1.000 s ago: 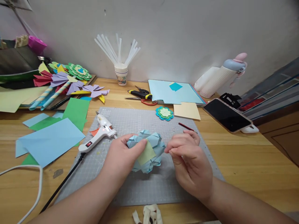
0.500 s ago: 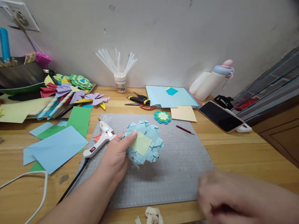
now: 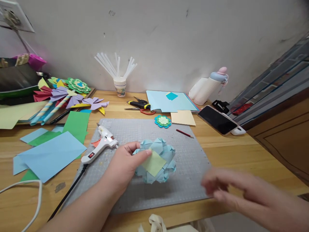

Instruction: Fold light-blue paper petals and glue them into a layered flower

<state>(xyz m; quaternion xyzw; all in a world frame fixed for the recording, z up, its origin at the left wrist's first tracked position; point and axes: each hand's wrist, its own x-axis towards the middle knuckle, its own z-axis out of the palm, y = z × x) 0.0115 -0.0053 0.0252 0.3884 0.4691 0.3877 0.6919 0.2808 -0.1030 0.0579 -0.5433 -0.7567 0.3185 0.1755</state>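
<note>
My left hand (image 3: 129, 161) grips a light blue folded paper flower (image 3: 170, 156) by its left side, thumb on top. At the flower's centre lies a pale green paper square (image 3: 154, 164), its upper corner under my thumb. The flower is held above a grey cutting mat (image 3: 190, 174). Over the mat's lower right edge, my right hand (image 3: 231, 187) is blurred by motion, thumb and fingers apart, with nothing visible in it. Left of the flower, a white hot glue gun (image 3: 102, 145) rests on the mat. A layered green and blue paper flower (image 3: 163, 121) lies behind.
Coloured paper sheets (image 3: 51, 154) and finished paper flowers (image 3: 65, 93) lie at left. At the back stand a paper cup of white sticks (image 3: 120, 87) and a bottle (image 3: 210, 85). A cutter (image 3: 138, 104), pencil (image 3: 184, 133) and phone (image 3: 217, 119) lie further right.
My left hand has brought the blue flower a little lower and to the right. From a closed, blurred shape, my right hand has loosened and risen slightly. The view has shifted slightly right.
</note>
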